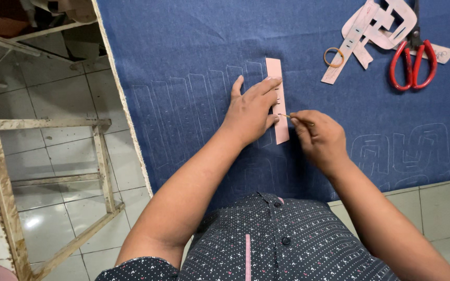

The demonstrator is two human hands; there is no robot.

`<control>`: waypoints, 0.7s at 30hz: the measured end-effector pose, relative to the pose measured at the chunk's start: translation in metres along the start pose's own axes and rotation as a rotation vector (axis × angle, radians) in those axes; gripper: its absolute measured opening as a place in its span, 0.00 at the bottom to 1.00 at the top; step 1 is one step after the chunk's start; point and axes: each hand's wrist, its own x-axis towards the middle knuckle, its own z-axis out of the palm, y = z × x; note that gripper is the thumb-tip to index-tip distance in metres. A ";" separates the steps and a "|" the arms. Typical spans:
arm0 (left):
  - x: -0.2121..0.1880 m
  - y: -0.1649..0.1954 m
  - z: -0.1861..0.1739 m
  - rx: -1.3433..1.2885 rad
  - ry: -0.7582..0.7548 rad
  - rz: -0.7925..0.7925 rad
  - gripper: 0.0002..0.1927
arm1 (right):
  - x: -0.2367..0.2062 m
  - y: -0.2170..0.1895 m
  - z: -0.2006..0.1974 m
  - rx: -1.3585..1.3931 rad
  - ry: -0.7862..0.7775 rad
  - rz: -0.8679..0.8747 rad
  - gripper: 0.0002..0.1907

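Item: narrow pink card template strip [278, 99] lying on blue denim cloth [183, 62], pinned flat by the spread left hand [251, 112]. Right hand [316, 136] pinches a thin marking stick [286, 115] at the strip's edge. Risk: a shifting strip would misplace marks.

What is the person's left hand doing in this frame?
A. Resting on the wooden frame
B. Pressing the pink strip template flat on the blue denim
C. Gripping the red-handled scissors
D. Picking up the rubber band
B: the left hand lies flat with fingers spread over the pink strip template on the blue denim, while the right hand holds a thin marking tool at the strip's edge; the red-handled scissors lie untouched far off.
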 end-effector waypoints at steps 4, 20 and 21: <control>0.000 -0.001 0.001 -0.014 0.015 0.002 0.18 | 0.006 0.003 0.001 0.068 -0.040 -0.004 0.06; -0.001 0.000 -0.001 -0.048 -0.002 -0.023 0.18 | 0.029 0.002 0.007 0.019 0.035 -0.032 0.06; -0.001 0.000 -0.001 -0.052 -0.005 -0.024 0.19 | 0.030 0.002 0.010 0.011 0.036 -0.065 0.06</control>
